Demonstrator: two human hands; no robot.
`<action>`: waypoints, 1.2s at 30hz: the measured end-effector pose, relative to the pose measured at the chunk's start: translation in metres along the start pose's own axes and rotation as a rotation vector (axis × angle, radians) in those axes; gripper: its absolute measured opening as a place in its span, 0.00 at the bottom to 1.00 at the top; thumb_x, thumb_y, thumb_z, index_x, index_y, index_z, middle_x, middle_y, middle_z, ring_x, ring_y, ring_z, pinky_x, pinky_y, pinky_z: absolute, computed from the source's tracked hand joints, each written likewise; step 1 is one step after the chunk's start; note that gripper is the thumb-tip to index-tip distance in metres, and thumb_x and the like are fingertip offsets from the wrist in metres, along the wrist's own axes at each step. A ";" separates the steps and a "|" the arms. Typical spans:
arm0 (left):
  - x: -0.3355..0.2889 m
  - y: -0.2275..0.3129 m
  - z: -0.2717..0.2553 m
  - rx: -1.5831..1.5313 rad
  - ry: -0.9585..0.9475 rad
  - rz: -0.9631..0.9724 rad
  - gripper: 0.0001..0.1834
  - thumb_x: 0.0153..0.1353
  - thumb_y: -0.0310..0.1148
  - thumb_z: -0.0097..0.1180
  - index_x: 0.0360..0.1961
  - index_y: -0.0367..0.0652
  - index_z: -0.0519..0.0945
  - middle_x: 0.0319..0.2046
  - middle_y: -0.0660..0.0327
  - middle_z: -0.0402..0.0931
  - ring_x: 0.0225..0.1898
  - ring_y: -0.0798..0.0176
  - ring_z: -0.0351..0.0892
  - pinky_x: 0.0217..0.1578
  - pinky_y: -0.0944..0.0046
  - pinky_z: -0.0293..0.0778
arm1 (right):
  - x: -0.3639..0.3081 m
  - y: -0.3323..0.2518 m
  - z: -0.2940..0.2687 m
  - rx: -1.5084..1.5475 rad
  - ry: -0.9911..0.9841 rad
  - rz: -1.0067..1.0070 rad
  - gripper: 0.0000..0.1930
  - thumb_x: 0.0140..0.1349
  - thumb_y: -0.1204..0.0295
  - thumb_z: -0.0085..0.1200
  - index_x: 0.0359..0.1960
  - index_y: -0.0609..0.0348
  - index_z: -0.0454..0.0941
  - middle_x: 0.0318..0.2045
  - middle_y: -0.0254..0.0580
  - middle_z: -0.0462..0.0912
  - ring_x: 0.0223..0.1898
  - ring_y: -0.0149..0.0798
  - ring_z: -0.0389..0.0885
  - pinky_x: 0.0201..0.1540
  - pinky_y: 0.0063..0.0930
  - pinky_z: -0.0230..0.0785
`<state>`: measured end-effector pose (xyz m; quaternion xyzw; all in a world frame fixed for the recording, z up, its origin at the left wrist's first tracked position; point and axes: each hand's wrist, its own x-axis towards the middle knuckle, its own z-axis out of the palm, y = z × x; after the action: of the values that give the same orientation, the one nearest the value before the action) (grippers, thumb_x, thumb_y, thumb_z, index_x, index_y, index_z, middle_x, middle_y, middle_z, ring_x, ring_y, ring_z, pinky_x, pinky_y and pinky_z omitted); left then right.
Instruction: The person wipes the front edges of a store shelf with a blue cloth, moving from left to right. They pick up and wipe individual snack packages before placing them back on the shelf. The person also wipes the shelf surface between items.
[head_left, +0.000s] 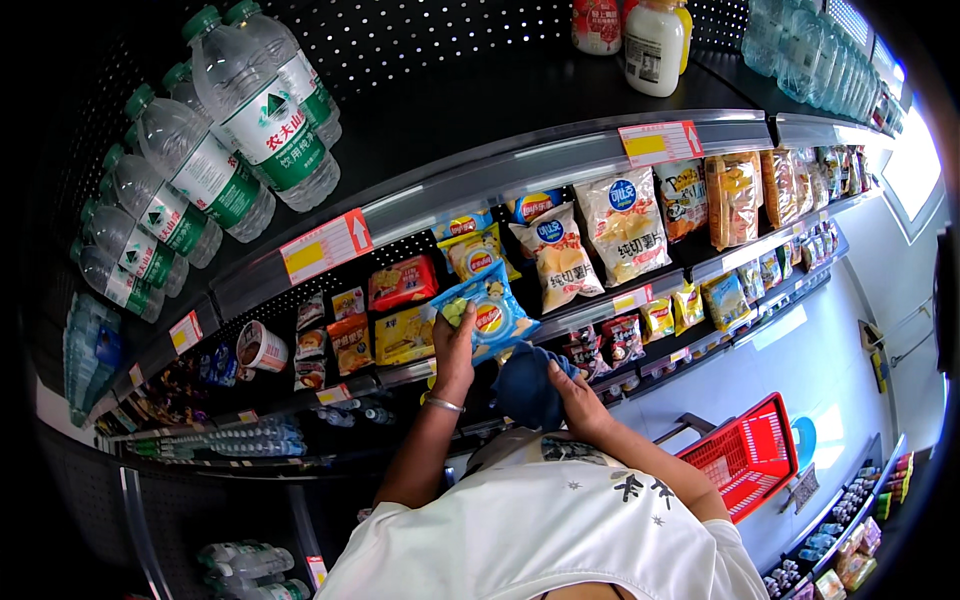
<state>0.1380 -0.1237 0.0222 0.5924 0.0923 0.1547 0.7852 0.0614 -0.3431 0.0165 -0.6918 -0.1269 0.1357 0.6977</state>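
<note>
The left hand [454, 350] is clamped on the left part of a blue snack bag [505, 310], in front of the shelf [405, 374]. Below the bag, the right hand [578, 398] grips a dark blue cloth [530, 388]. Left of the bag lies a yellow packet [403, 338]; farther right stands a red basket [786, 440].

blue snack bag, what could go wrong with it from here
The left hand grips the blue snack bag at one side, so it might slip or crumple. It could also nudge the yellow bag behind it. The dark blue cloth in the right hand might catch its edge.
</note>
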 end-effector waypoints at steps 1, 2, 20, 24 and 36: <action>0.006 -0.004 -0.001 -0.003 -0.003 0.013 0.18 0.65 0.38 0.61 0.49 0.35 0.75 0.43 0.58 0.80 0.42 0.68 0.80 0.43 0.66 0.78 | 0.000 -0.010 0.001 0.078 0.010 0.055 0.30 0.68 0.45 0.50 0.58 0.59 0.70 0.50 0.38 0.78 0.51 0.30 0.74 0.55 0.27 0.69; 0.011 -0.007 -0.003 -0.007 -0.005 0.025 0.19 0.65 0.38 0.61 0.49 0.35 0.75 0.44 0.58 0.79 0.43 0.68 0.80 0.43 0.66 0.78 | 0.001 -0.015 0.002 0.124 0.028 0.134 0.31 0.68 0.44 0.50 0.57 0.59 0.70 0.50 0.37 0.78 0.51 0.30 0.75 0.55 0.27 0.69; 0.071 -0.033 -0.040 0.068 -0.001 0.064 0.16 0.65 0.35 0.61 0.49 0.38 0.77 0.43 0.60 0.81 0.42 0.68 0.80 0.44 0.67 0.77 | 0.019 0.018 0.007 0.607 0.113 0.430 0.32 0.66 0.45 0.54 0.58 0.60 0.70 0.50 0.38 0.77 0.50 0.33 0.75 0.55 0.31 0.71; 0.079 -0.022 -0.052 0.034 0.061 0.079 0.19 0.63 0.37 0.64 0.50 0.39 0.75 0.45 0.60 0.80 0.43 0.68 0.80 0.46 0.66 0.77 | 0.021 0.007 0.010 0.610 0.101 0.450 0.31 0.66 0.45 0.54 0.58 0.59 0.70 0.50 0.39 0.78 0.51 0.33 0.76 0.55 0.31 0.71; 0.115 -0.019 -0.152 0.807 0.350 0.313 0.40 0.61 0.41 0.64 0.63 0.27 0.58 0.57 0.39 0.69 0.58 0.46 0.72 0.59 0.54 0.67 | 0.038 0.015 0.017 0.612 0.058 0.471 0.31 0.67 0.47 0.54 0.59 0.59 0.69 0.51 0.40 0.78 0.51 0.34 0.77 0.56 0.31 0.71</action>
<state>0.1985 0.0490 -0.0347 0.8222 0.1859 0.3206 0.4320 0.0901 -0.3135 0.0014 -0.4653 0.1016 0.3040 0.8251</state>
